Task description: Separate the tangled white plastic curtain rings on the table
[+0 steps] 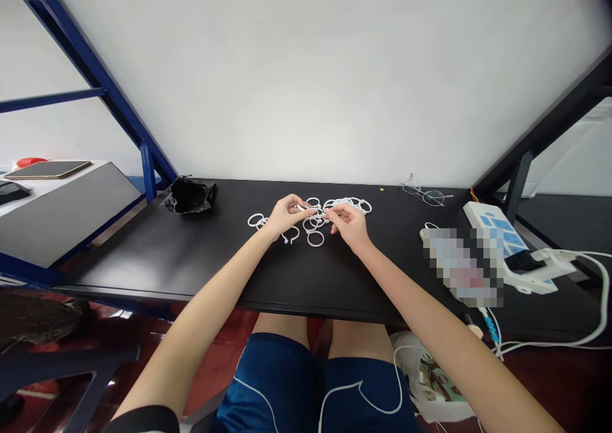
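Several white plastic rings (315, 238) lie scattered on the black table (191, 254), with a denser heap (349, 203) behind my hands. My left hand (285, 215) is curled, its fingertips pinching a white ring at the middle of the pile. My right hand (349, 224) faces it, fingers bent and pinched on a ring too. The two hands nearly meet above the rings. One loose ring (255, 219) lies just left of my left hand.
A crumpled black plastic bag (187, 195) sits at the back left. Eyeglasses (427, 194) lie at the back right. A white power strip (507, 242) with cables and a blurred object (461, 267) fill the right side. A blue metal frame (143, 152) stands left.
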### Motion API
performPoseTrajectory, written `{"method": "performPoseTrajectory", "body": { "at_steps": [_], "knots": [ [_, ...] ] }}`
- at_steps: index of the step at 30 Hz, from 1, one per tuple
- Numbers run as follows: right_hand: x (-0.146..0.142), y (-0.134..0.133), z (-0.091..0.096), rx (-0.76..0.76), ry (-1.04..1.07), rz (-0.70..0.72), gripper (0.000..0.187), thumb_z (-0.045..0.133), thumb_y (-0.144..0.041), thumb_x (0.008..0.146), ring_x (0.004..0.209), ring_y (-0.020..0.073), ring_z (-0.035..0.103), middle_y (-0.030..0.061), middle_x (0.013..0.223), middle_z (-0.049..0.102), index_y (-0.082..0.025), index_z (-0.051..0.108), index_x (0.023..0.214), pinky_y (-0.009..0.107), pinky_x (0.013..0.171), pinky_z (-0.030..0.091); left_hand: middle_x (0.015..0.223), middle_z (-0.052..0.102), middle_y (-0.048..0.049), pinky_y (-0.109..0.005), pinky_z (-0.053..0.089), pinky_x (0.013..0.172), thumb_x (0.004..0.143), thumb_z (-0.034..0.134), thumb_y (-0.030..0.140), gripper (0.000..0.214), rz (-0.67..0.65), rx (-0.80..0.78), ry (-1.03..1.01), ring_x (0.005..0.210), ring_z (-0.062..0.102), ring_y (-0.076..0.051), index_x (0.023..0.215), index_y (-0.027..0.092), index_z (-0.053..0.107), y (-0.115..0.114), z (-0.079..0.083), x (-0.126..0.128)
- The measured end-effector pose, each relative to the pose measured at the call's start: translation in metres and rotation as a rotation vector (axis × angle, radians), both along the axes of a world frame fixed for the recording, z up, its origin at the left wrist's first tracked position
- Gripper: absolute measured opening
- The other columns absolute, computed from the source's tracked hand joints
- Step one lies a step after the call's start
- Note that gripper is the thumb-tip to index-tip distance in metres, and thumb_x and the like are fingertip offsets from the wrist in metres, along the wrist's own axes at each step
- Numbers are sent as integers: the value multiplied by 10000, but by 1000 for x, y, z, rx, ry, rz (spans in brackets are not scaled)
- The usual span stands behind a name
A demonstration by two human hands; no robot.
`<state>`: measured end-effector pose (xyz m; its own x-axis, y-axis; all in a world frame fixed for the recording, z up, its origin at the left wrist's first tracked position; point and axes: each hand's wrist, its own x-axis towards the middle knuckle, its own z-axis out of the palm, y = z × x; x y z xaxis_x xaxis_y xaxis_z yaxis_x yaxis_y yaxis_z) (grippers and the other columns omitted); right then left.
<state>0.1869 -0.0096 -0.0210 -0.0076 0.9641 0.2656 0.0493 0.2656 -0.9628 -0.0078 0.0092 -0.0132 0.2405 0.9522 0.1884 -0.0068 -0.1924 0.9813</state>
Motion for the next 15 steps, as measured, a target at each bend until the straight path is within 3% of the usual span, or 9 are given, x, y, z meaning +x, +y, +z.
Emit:
{"method": "performPoseTrajectory", "body": {
  "at_steps": [6,11,15],
  "knots": [
    [0,-1,0,13,-29,-11,352,708,-515,731,388,86,527,32,707,699,-175,616,722,245,406,466,830,606,-61,-357,434,844,738,714,370,258,143,414,607,838,572,-219,664,196,538,3,-4,-11],
    [-1,-2,0,5,-43,-13,328,702,-487,744,390,82,523,33,702,695,-172,614,718,237,404,445,933,629,-86,-361,416,872,836,580,298,137,137,460,720,911,577,-241,749,202,622,6,-8,-15],
    [-1,-2,1,8,-63,-14,338,693,-504,744,393,89,528,35,703,696,-175,620,720,244,402,450,1000,631,-87,-376,406,921,807,574,235,86,139,483,744,968,568,-248,793,208,655,8,-6,-17]
  ]
}}
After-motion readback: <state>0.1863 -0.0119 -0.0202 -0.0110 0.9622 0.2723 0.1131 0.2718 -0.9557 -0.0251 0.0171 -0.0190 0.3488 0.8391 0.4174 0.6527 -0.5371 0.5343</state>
